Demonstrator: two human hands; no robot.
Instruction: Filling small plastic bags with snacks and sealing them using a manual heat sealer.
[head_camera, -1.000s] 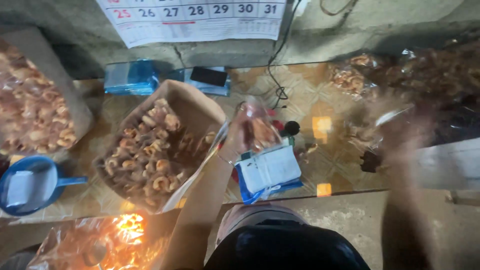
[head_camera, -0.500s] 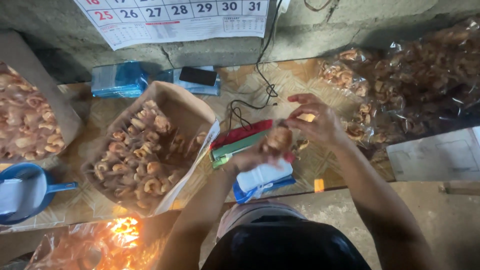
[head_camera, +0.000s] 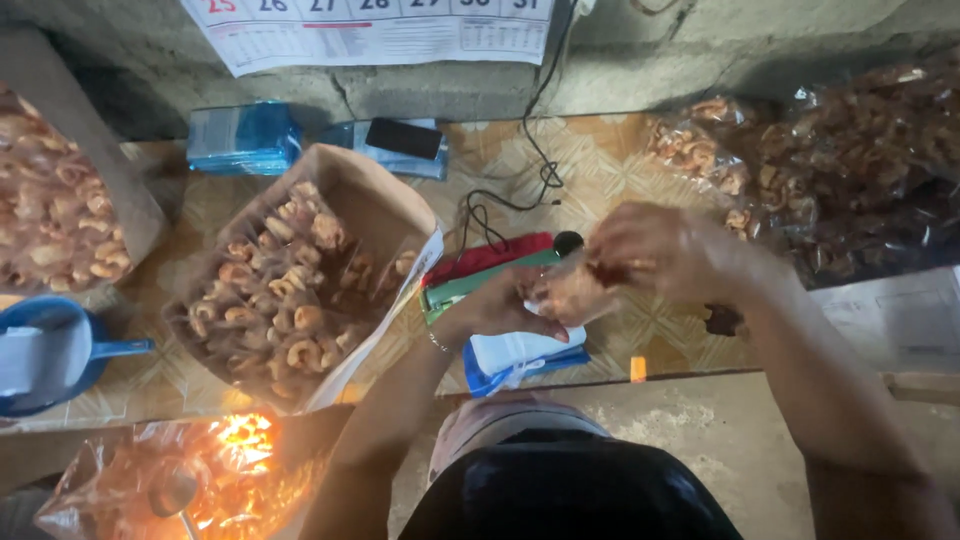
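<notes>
Both my hands pinch a small clear bag of snacks (head_camera: 575, 290): left hand (head_camera: 500, 310) cups it from below, right hand (head_camera: 655, 250) has fingertips pressed on its top. It hangs just above the scale (head_camera: 520, 350). Left of the scale sits an open sack (head_camera: 300, 280) of the snacks; right of it, packed bags (head_camera: 850, 170).
</notes>
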